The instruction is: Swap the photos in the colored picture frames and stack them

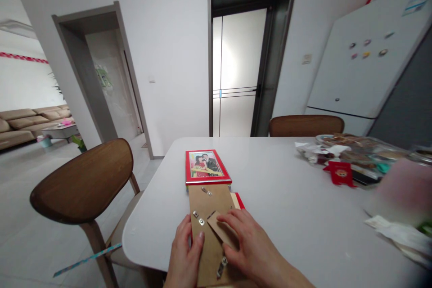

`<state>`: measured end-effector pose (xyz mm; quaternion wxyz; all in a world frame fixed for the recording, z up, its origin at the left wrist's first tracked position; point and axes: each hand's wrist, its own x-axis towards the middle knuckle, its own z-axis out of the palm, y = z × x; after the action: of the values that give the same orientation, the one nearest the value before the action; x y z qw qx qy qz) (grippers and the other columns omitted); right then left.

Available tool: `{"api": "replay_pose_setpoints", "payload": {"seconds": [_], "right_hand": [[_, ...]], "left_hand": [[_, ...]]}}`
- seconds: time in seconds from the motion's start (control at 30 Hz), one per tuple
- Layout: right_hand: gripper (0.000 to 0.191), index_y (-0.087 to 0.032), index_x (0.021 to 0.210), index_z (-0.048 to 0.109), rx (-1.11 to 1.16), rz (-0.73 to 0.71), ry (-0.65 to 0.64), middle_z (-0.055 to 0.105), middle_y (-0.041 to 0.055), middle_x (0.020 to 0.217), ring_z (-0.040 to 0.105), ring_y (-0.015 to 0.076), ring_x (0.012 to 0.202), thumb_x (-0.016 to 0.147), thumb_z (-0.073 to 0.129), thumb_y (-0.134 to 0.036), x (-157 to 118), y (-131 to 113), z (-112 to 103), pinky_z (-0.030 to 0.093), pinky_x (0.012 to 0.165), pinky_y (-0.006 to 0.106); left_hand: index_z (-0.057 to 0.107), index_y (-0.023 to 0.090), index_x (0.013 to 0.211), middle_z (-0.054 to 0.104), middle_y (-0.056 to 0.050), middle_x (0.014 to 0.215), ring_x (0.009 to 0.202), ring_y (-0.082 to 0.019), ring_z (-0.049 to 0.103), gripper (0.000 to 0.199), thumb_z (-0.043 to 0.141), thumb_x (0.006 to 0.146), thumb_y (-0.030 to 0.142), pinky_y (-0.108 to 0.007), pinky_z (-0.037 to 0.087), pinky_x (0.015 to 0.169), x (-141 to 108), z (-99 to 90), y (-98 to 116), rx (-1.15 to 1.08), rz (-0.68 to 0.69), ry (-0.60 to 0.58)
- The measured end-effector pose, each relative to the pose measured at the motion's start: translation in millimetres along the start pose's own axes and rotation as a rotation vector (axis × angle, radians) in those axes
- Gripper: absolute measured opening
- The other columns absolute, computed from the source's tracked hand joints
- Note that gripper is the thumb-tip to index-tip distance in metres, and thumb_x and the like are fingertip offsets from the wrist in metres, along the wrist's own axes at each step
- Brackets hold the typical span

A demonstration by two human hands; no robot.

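Note:
A picture frame lies back side up, showing its brown backing board (211, 252) with small metal clips. My left hand (185, 249) grips the left edge, thumb on top of the board. My right hand (251, 238) has its fingers and thumb around the stand flap (219, 227), which sits at an angle on the backing. Just beyond the board, a red picture frame (208, 182) holding a picture of a couple lies face up. A red and cream edge (239, 200) shows to the right of the board; what it belongs to is mostly hidden.
The white table (270, 207) has a rounded front-left corner. Wooden chairs stand at the left (84, 184) and far side (307, 126). At the right are a red packet (340, 173), plastic-covered food (357, 144), crumpled tissue (398, 234) and a blurred pink object (400, 189).

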<state>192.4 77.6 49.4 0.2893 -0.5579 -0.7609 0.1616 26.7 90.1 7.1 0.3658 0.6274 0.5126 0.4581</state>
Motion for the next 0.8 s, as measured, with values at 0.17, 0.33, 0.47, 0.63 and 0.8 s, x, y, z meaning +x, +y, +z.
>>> {"api": "replay_pose_setpoints", "payload": {"seconds": [0.17,0.33,0.47,0.63,0.8], "right_hand": [[0.034,-0.021,0.101,0.053,0.092,-0.016,0.036,0.053,0.0063,0.103,0.047,0.0186,0.096,0.068,0.051,-0.029,2.6,-1.6,-7.2,0.037,0.084,0.030],[0.039,-0.018,0.107,0.050,-0.100,0.208,0.075,0.054,0.0096,0.099,0.051,0.0217,0.091,0.072,0.045,-0.035,0.2,45.6,-7.0,0.039,0.079,0.034],[0.049,-0.015,0.117,0.042,-0.178,0.321,0.019,0.055,0.0108,0.099,0.054,0.0222,0.087,0.070,0.044,-0.031,-4.9,69.8,2.2,0.040,0.074,0.033],[0.052,-0.012,0.118,0.038,-0.131,0.311,0.047,0.057,0.0126,0.102,0.055,0.0230,0.090,0.066,0.040,-0.018,1.7,71.2,6.0,0.040,0.076,0.032],[0.063,-0.010,0.124,0.028,0.342,0.470,0.078,0.062,0.0132,0.095,0.060,0.0234,0.081,0.063,0.040,-0.015,5.6,64.8,-7.6,0.044,0.072,0.035]], "left_hand": [[0.056,0.016,0.092,0.068,-0.002,0.081,0.076,-0.021,0.063,0.033,0.052,0.071,0.041,-0.030,0.050,0.061,6.5,-22.8,14.5,-0.542,-0.322,-0.016],[0.056,0.016,0.082,0.066,0.002,0.062,0.056,-0.017,0.062,0.027,0.062,0.062,0.033,-0.025,0.046,0.051,8.8,-73.9,4.9,-0.541,-0.438,0.075],[0.055,0.016,0.080,0.066,0.002,0.061,0.056,-0.018,0.062,0.024,0.058,0.065,0.035,-0.025,0.046,0.053,6.6,-102.8,-15.3,-0.346,-0.454,0.025],[0.052,0.014,0.091,0.064,-0.002,0.065,0.066,-0.023,0.062,0.037,0.053,0.065,0.040,-0.034,0.047,0.063,12.6,-113.0,-44.6,0.035,-0.379,0.097],[0.049,0.012,0.105,0.055,-0.012,0.108,0.104,-0.029,0.048,0.046,0.051,0.065,0.034,-0.046,0.034,0.091,11.8,-91.6,-40.5,0.500,-0.002,0.325]]}}
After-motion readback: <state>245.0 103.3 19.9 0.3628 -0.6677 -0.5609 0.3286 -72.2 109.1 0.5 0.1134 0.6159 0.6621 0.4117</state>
